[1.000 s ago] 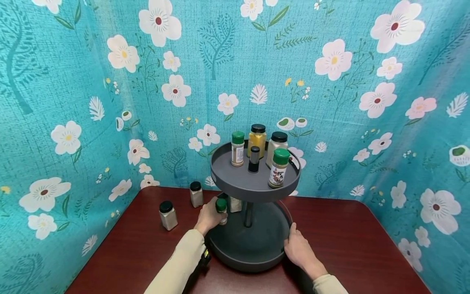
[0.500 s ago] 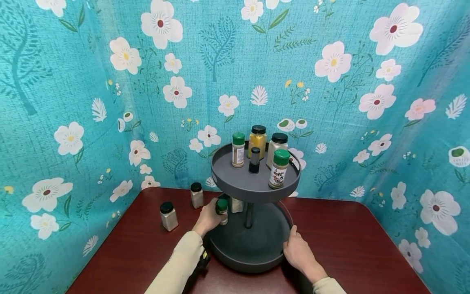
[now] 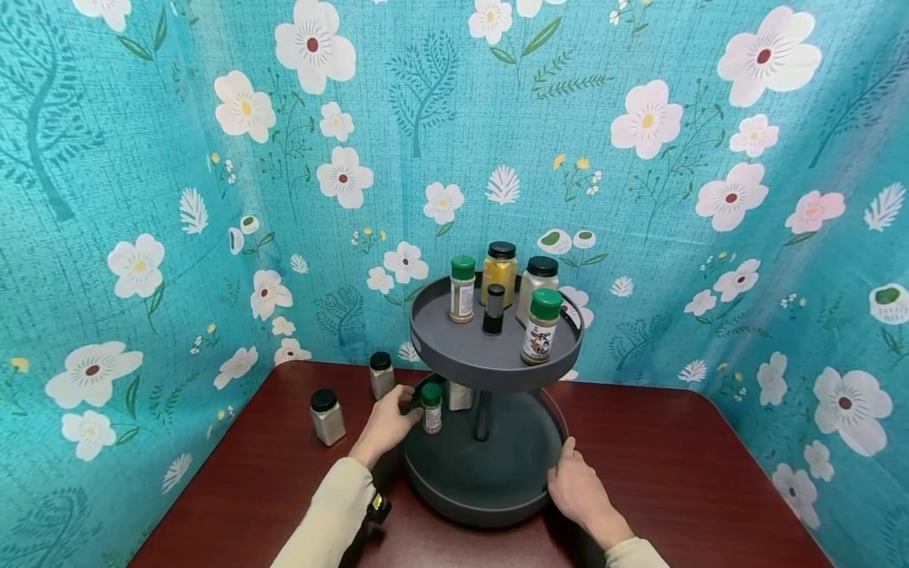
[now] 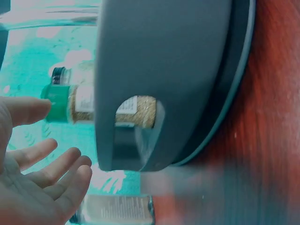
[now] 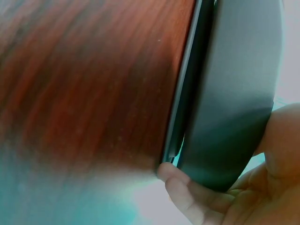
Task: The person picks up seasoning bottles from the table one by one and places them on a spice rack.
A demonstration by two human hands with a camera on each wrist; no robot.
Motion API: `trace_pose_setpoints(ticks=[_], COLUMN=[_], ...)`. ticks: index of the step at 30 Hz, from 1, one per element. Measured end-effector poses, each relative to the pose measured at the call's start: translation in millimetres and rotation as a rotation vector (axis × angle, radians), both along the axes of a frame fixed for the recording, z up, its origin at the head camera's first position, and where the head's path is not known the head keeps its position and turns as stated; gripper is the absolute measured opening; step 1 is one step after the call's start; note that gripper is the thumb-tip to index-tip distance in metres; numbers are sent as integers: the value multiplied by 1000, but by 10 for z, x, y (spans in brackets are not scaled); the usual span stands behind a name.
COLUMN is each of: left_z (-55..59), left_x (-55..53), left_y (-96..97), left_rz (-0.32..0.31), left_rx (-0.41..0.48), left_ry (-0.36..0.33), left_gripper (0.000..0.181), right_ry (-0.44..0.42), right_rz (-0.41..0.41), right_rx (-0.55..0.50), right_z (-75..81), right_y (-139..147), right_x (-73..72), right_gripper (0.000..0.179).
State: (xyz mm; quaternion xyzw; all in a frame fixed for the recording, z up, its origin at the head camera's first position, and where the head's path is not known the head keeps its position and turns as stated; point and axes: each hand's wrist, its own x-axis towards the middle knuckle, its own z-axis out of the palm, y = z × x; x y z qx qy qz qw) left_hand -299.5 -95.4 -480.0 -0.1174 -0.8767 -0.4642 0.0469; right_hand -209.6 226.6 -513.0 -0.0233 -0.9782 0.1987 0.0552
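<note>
A green-capped spice jar [image 3: 432, 410] stands upright on the left side of the lower tray [image 3: 490, 477] of a grey two-tier turntable. Just left of it is my left hand [image 3: 389, 422], fingers spread and holding nothing. In the left wrist view, the thumb of that hand [image 4: 44, 183] overlaps the edge of the green cap [image 4: 57, 103], and the jar's lower part shows through a cutout in the tray wall [image 4: 161, 56]. My right hand [image 3: 578, 485] grips the lower tray's right rim. In the right wrist view its fingers [image 5: 187, 197] curl under the wall.
The upper tray [image 3: 454, 355] bears two green-capped jars [image 3: 461, 298], a yellow jar [image 3: 499, 272], a small dark shaker [image 3: 493, 312] and a black-lidded jar [image 3: 534, 290]. A pale jar [image 3: 458, 396] stands behind on the lower tray. Two black-lidded jars [image 3: 328, 418] stand on the table's left.
My left hand has let go of the green-capped spice jar and drawn back slightly to the left, its fingers opening. The jar stays on the lower tray. My right hand has kept its place.
</note>
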Motion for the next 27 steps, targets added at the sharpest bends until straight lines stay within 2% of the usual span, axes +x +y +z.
trace_pose_setpoints(ticks=[3,6,13,19,24,27], left_z=[21,36,21,48,37,37], left_x=[38,71,94,107,132,148], left_y=[-57,-103,-180,-230,-276,-306], left_rz=[41,72,135,205,222,234], left_rx=[26,41,17,-62,-95,-88], left_ry=[-26,-18,88,152,186,243], left_gripper=[37,37,34,38,40,39], right_ry=[-7,-7,32,13,16,31], right_rz=[2,4,7,0,0,1], right_rx=[-5,-7,-5,-20,-21,-21], right_z=[5,-2,-10,7,2,-3], right_y=[-3,1,-5,-25,-23,-23], right_x=[4,2,-5,1,17,29], right_gripper=[64,64,63,65,65,64])
